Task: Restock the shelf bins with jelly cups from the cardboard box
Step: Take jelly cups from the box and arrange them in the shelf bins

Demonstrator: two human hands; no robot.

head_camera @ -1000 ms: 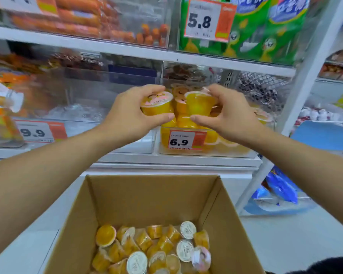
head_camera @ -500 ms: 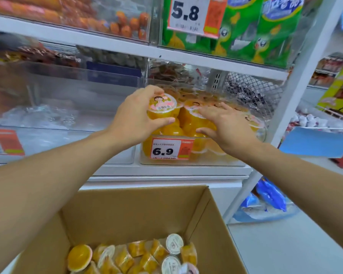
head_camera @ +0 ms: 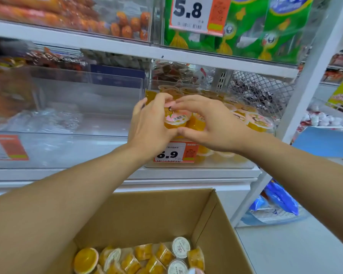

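- left hand [head_camera: 149,125] and right hand [head_camera: 212,123] both curl round one orange jelly cup [head_camera: 176,120], lid up, probably seating it atop the heap.
- it sits at the front of the clear shelf bin [head_camera: 206,165], already piled with cups out to 3 o'clock.
- at 6 o'clock, the cardboard box [head_camera: 166,214] holds many more.
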